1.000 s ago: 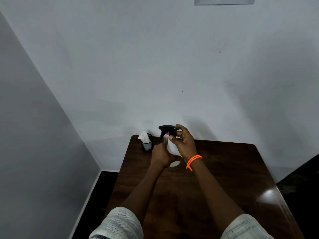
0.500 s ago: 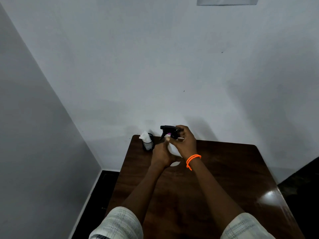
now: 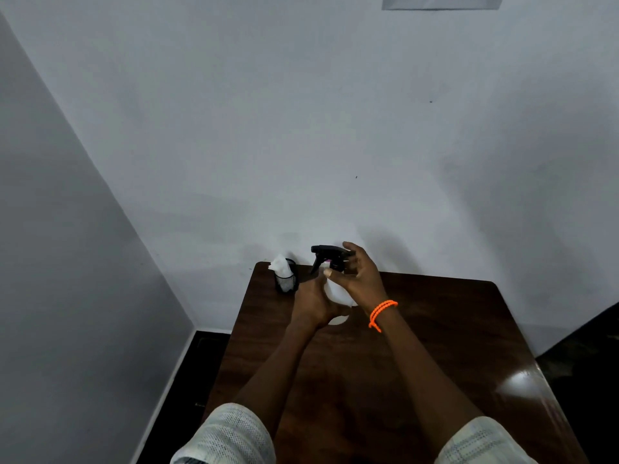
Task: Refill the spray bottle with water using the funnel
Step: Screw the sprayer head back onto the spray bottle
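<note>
We see a white spray bottle [image 3: 336, 294] standing upright at the far end of the dark wooden tabletop [image 3: 435, 329], its long axis vertical and its black trigger head [image 3: 330, 256] at twelve o'clock from both hands. Our left hand [image 3: 313, 304] wraps the body; our right hand [image 3: 356, 272], nearer the head, has its fingers spread loosely around it. Unscrewing appears under way. At nine o'clock stands a black mesh cup [image 3: 286, 279].
</note>
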{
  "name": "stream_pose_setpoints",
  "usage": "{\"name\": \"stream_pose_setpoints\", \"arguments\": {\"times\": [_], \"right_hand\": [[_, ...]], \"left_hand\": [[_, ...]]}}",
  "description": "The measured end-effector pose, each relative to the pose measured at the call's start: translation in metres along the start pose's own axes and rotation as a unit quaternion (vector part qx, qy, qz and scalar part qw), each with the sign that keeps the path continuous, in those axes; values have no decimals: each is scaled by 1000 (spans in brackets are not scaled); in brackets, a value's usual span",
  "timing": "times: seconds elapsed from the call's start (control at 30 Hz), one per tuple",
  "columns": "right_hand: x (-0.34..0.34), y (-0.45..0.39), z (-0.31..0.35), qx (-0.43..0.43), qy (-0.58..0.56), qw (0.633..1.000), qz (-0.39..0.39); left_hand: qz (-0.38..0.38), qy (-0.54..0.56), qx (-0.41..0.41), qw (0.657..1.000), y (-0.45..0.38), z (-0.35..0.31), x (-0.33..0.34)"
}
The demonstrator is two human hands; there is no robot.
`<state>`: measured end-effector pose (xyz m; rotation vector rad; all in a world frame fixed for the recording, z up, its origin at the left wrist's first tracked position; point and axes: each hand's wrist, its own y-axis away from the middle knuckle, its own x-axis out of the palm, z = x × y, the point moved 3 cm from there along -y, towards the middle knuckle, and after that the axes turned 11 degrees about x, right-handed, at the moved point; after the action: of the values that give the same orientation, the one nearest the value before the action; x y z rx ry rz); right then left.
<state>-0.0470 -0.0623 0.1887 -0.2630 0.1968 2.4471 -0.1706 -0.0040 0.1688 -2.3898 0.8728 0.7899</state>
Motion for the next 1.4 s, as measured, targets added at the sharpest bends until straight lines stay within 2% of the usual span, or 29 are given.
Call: {"name": "stream_pose_setpoints", "arguments": {"times": [0.1,0.17,0.37,0.47,0.67,0.73,0.87,0.97,1.1,1.4], "right_hand": [[2,1,2,-14,-4,998,-64],[0,-2,-2,-14,-17,997,-72],[-3,-2,-9,22,-30,999,16],[-6,-4,-9,30,0,999,40],[-3,-3,2,-7,4,998,-56],[-3,-4,1,-7,8,998,-60],[-7,-7,-6,-1,29,1000,9],[-8,-7,-11,12,44,997,60],[-4,-5,-20,46,40,995,80],[-4,-6,-20,2,-15,996,-87]], "left_hand": [[-4,-4,5,1000,-1,-2,0],[-9,0,9,1000,-2,-2,-1],[-8,-7,15,1000,0,2,-1],[-4,-8,12,1000,1,5,1],[9,-2,-2,1000,-1,3,4],[4,-7,4,1000,-1,4,6],[-9,-5,1,1000,1,9,8],[9,-10,4,1000,4,13,11],[18,-7,-7,1000,7,21,17],[1,-1,-6,1000,-3,16,20]]}}
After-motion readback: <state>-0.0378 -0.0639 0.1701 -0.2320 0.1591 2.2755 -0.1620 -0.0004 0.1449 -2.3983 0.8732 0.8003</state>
